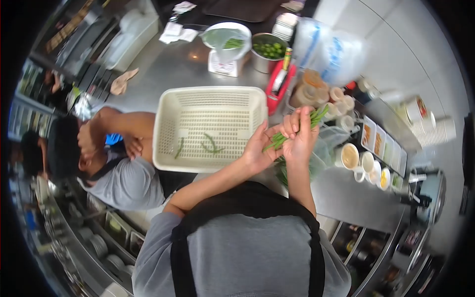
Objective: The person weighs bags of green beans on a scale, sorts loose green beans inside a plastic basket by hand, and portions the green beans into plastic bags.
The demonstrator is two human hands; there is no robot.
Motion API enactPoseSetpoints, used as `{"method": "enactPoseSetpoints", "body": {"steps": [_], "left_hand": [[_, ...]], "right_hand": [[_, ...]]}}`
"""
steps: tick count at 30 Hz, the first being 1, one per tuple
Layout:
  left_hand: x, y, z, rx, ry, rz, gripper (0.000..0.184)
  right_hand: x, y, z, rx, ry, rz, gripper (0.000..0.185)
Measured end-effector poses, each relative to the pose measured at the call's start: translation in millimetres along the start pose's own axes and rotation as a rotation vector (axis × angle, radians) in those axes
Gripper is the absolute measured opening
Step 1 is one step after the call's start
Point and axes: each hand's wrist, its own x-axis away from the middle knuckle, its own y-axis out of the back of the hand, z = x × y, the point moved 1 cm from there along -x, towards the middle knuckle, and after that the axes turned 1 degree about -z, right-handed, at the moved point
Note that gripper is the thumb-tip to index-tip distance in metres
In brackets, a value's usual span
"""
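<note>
A bunch of green beans is gripped in my right hand, whose fingers wrap round it. The bean tips stick out above the fist and the other ends point down toward my left palm. My left hand lies against those lower ends, palm up with fingers stretched out. Left of my hands stands a white perforated plastic basket with a few loose green beans on its floor. Partly behind my right forearm, a clear plastic bag rests on the counter with green stuff at its side.
A scale carries a bowl with bagged beans. Beside it are a metal pot of green pieces and a red dispenser. Sauce containers line the right. A co-worker sits or leans close on the left, arms folded.
</note>
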Motion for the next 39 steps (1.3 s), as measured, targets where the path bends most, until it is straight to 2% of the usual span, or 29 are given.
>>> {"method": "enactPoseSetpoints", "body": {"steps": [3, 6, 10, 11, 14, 16, 18, 20, 23, 26, 29, 32, 35, 38, 39], "left_hand": [[9.1, 11.3, -13.3, 0.112, -0.167, -0.004, 0.040], [14.9, 25.3, -22.3, 0.175, -0.245, -0.010, 0.034], [23.4, 37.8, -29.9, 0.168, -0.301, -0.023, 0.032], [25.4, 46.8, -34.6, 0.105, -0.252, -0.012, 0.034], [58.3, 31.5, -81.1, -0.533, -0.207, -0.198, 0.036], [71.8, 80.0, -126.2, -1.618, -0.271, -0.295, 0.033], [80.6, 147.2, -150.2, -2.435, -0.360, -0.668, 0.025], [85.1, 171.0, -156.1, -2.664, 0.089, -0.711, 0.024], [88.3, 194.0, -158.0, -2.764, 0.152, -0.579, 0.024], [88.0, 199.7, -163.3, -2.730, 0.147, -0.499, 0.022], [83.5, 161.3, -167.7, -2.592, 0.062, -0.480, 0.018], [65.4, 143.3, -159.4, -2.385, -0.301, -0.092, 0.019], [44.4, 164.6, -141.5, -2.445, -0.376, 0.166, 0.033], [51.1, 149.2, -132.6, -2.630, -0.233, 0.129, 0.043], [50.6, 150.4, -133.0, -2.659, -0.266, 0.152, 0.047]], "right_hand": [[1.2, -15.5, -26.8, -0.009, -0.051, 0.101, 0.012], [7.9, -27.6, -47.5, 0.062, -0.083, 0.072, 0.010], [11.2, -16.5, -74.0, -0.045, -0.352, 0.047, 0.011], [9.4, -13.7, -74.3, -0.096, -0.392, 0.087, 0.015], [3.0, -2.0, -65.9, -0.171, -0.495, 0.048, 0.019], [1.6, 9.2, -56.4, -0.187, -0.516, 0.032, 0.020], [2.4, 22.5, -53.1, -0.197, -0.533, -0.013, 0.020], [6.9, 26.9, -52.9, -0.204, -0.545, -0.025, 0.020], [12.8, 31.6, -52.5, -0.230, -0.560, -0.026, 0.020], [19.4, 43.7, -48.4, -0.226, -0.559, -0.048, 0.020], [19.8, 51.2, -43.3, -0.205, -0.551, -0.064, 0.019], [23.7, 53.6, -43.8, -0.207, -0.555, -0.064, 0.020], [25.0, 50.1, -43.7, -0.208, -0.574, -0.057, 0.021], [26.1, 51.9, -38.6, -0.204, -0.573, -0.056, 0.020], [25.8, 55.1, -36.2, -0.205, -0.564, -0.058, 0.020]]}}
